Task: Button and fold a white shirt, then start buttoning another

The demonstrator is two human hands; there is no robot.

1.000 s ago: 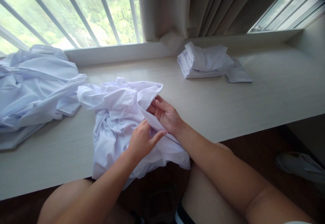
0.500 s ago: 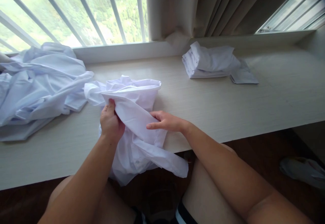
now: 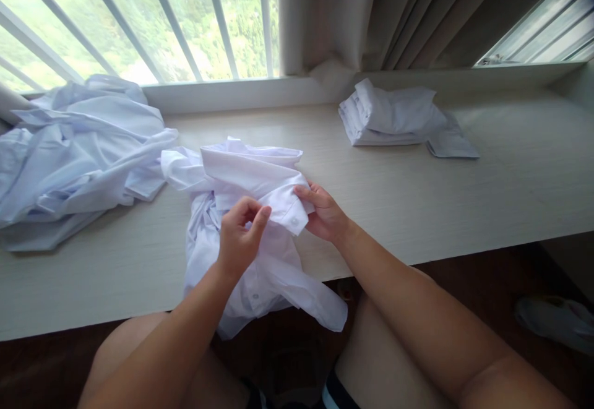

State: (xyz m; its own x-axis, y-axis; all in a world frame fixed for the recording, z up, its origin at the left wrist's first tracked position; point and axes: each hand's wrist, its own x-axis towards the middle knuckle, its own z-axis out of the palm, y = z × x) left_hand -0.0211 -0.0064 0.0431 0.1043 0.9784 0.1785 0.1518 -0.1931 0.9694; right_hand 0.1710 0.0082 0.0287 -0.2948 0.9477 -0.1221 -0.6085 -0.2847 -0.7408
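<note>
A white shirt (image 3: pixel 245 171) lies crumpled in front of me, its lower part hanging over the front edge of the counter. One sleeve trails toward my right knee, and small buttons show on the cloth. My right hand (image 3: pixel 325 211) grips a buttoned corner of the shirt between thumb on top and fingers beneath. Just left of it, my left hand (image 3: pixel 244 232) has curled fingers, with thumb and forefinger pinched at the edge of the same raised part. Exactly how much cloth sits in that pinch is hidden.
A loose heap of white garments (image 3: pixel 88 155) lies on the counter (image 3: pixel 394 205) at the left, below the barred window. At the back right is a folded stack of white clothes (image 3: pixel 394 115), beside the grey curtain (image 3: pixel 325 13). A pale object (image 3: pixel 554 319) rests on the dark floor.
My left hand has shifted right, from the shirt's left side to beside my right hand. My right hand has moved up and taken hold of the buttoned corner, now lifted and turned.
</note>
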